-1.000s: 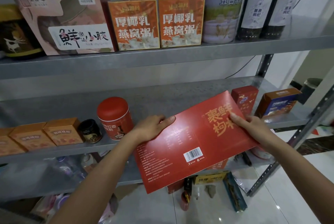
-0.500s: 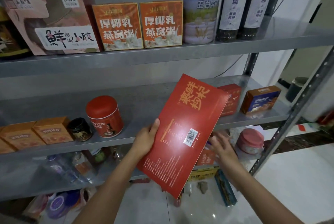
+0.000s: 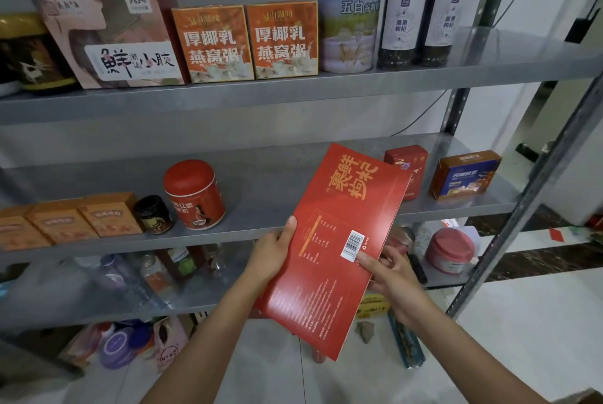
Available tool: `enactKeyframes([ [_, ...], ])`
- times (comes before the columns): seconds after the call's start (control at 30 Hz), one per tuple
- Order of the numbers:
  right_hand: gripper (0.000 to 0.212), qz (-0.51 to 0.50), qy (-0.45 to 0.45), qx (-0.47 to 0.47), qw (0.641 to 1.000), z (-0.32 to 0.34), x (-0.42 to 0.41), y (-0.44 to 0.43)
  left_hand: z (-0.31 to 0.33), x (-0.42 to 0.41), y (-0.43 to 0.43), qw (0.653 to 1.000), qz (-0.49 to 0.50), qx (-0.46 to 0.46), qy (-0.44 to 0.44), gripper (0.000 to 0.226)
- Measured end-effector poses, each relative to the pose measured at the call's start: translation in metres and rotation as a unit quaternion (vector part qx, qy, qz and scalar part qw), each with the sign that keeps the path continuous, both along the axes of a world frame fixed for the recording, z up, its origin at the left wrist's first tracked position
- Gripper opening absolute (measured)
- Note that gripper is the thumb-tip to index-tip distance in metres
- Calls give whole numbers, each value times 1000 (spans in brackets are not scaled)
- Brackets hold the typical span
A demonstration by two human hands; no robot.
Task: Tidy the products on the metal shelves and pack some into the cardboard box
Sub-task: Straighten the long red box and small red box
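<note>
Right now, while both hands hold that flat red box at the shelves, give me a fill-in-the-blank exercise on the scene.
The left hand and right hand hold the flat red cardboard box, whose white ____ sticker faces the camera.
The two tall dark jars stand on the ____ metal shelf.
Beside the round red tin stands a small ____ jar.
Missing words: barcode, top, black.

Flat red box (image 3: 329, 240) (barcoded), tilted before shelves (image 3: 261, 194)

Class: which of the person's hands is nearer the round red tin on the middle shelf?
Left. The left hand grips one edge of the flat red box, just below-right of the round red tin; the right hand holds the opposite edge, farther right.
</note>
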State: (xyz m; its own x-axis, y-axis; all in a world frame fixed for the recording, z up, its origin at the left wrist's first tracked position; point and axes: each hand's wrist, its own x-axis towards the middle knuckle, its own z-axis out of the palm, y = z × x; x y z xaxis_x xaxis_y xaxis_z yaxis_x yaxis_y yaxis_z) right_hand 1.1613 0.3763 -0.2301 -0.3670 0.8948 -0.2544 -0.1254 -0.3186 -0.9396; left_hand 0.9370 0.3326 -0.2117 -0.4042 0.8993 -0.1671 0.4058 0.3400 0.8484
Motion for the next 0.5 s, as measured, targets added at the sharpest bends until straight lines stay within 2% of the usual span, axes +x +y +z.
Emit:
enactKeyframes([
  [0.37, 55, -1, 39, -25, 999, -1, 20, -14, 20, 17, -6, 998, 8, -59, 21, 75],
  [0.5, 60, -14, 55, -38, 998, -1, 32, -18, 25, 27, -1, 996, -14, -67, 51, 81],
])
